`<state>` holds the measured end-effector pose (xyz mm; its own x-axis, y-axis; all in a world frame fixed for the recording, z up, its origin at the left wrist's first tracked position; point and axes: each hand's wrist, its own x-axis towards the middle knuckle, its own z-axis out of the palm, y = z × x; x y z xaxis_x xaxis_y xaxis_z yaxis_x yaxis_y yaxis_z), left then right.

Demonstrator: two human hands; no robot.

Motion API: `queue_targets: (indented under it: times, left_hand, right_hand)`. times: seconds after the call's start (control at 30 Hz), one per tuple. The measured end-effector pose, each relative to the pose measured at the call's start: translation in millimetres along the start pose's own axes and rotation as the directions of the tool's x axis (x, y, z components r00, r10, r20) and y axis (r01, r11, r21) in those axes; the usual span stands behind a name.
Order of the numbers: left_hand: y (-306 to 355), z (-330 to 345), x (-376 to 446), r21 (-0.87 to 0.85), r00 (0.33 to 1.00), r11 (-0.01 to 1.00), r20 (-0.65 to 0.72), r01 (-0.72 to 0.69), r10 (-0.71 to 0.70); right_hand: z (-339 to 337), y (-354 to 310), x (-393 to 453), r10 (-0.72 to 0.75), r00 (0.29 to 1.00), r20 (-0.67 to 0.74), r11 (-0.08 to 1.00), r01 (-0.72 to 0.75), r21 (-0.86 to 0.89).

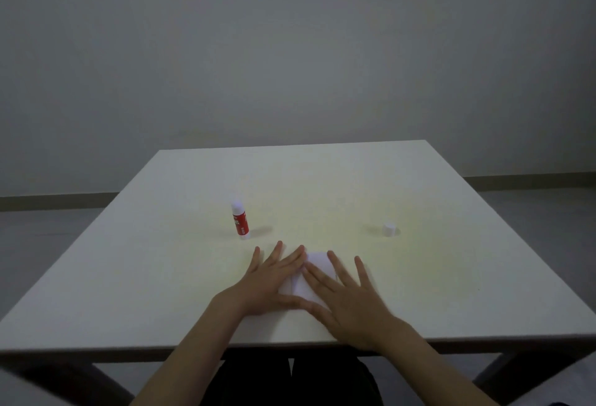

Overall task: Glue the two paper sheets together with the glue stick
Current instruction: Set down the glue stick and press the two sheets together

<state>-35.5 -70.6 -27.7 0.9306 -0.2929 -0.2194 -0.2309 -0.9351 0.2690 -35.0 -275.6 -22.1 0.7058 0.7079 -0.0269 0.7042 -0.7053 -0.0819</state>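
Both my hands lie flat, palms down, fingers spread, near the front edge of the pale surface. My left hand covers the left part of the white paper; my right hand covers its right and near part. Neither grip closes on anything: fingers are extended and pressing on the sheet, nothing pinched or held. Index fingertips nearly meet over the paper's far left corner.

Only a small patch of paper shows between and beyond the hands. A faint line crosses it; I cannot tell whether I see one sheet or two stacked.

Glue stick stands upright, red label, uncapped, white tip exposed, just beyond my left hand and apart from it. Its white cap sits on the surface well to the right, beyond my right hand.

Dim light. Grey wall behind.
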Motion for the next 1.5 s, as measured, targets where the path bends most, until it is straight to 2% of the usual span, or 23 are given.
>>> queue_targets:
  times: [0.1,0.17,0.23,0.33,0.4,0.67,0.8,0.87,1.07,1.17,1.23,1.33,1.37,1.43,1.5]
  left_hand:
    - [1,-1,0,0.012,1.0,1.0,0.022,0.016,-0.016]
    - [3,-2,-1,0.021,0.999,1.0,0.028,0.02,-0.021]
    - [3,-1,-2,0.004,1.0,1.0,0.024,0.008,-0.008]
    - [3,-1,-3,-0.002,1.0,1.0,0.018,-0.001,0.001]
    - [3,-1,-2,-0.003,1.0,1.0,0.023,-0.001,0.001]
    - [3,0,-3,-0.05,0.999,0.999,0.025,0.022,-0.02]
    - [3,-2,-3,-0.036,1.0,0.999,0.024,0.004,-0.003]
    - [3,-2,-3,-0.038,1.0,0.999,0.028,0.003,-0.002]
    - [4,-3,-4,-0.043,0.999,0.999,0.037,0.022,-0.02]
    - [3,-2,-3,-0.045,0.999,0.999,0.034,0.015,-0.014]
    - [1,-1,-3,-0.041,0.999,0.999,0.032,0.01,-0.009]
    - [1,-1,-3,-0.038,0.999,0.999,0.035,0.008,-0.007]
    - [2,-1,-3,-0.043,0.999,0.999,0.037,0.009,-0.008]
    - [3,-2,-4,-0.052,0.999,0.999,0.041,0.014,-0.012]
    - [3,-3,-4,-0.047,0.999,0.999,0.041,0.017,-0.015]
  right_hand:
    - [-6,13,19,0.108,0.99,0.089,0.991,-0.114,0.065]
    - [-9,10,22,0.122,0.99,0.074,0.99,-0.127,0.066]
    - [-3,-1,15,0.055,0.997,0.054,0.997,-0.058,0.056]
    - [8,-16,-2,-0.078,0.995,0.068,0.989,0.069,0.127]
    - [7,-9,-3,-0.094,0.991,0.091,0.986,0.08,0.149]
    - [-3,11,16,0.089,0.995,0.051,0.993,-0.092,0.073]
    - [15,-10,-2,-0.096,0.994,0.048,0.986,0.088,0.139]
    - [16,-2,-6,-0.12,0.99,0.071,0.987,0.112,0.117]
    - [-7,29,7,0.13,0.99,0.056,0.988,-0.134,0.073]
    - [-5,9,-8,0.043,0.998,-0.049,0.998,-0.046,-0.048]
    - [3,-6,-20,-0.023,0.999,-0.03,0.992,0.019,-0.126]
    - [-2,-4,-22,-0.078,0.995,0.057,0.991,0.084,-0.103]
    - [-4,5,-17,-0.096,0.995,0.024,0.995,0.096,-0.038]
    - [-5,23,-4,0.004,0.999,0.04,0.999,-0.006,0.036]
    - [-8,28,4,0.068,0.996,0.058,0.997,-0.069,0.015]
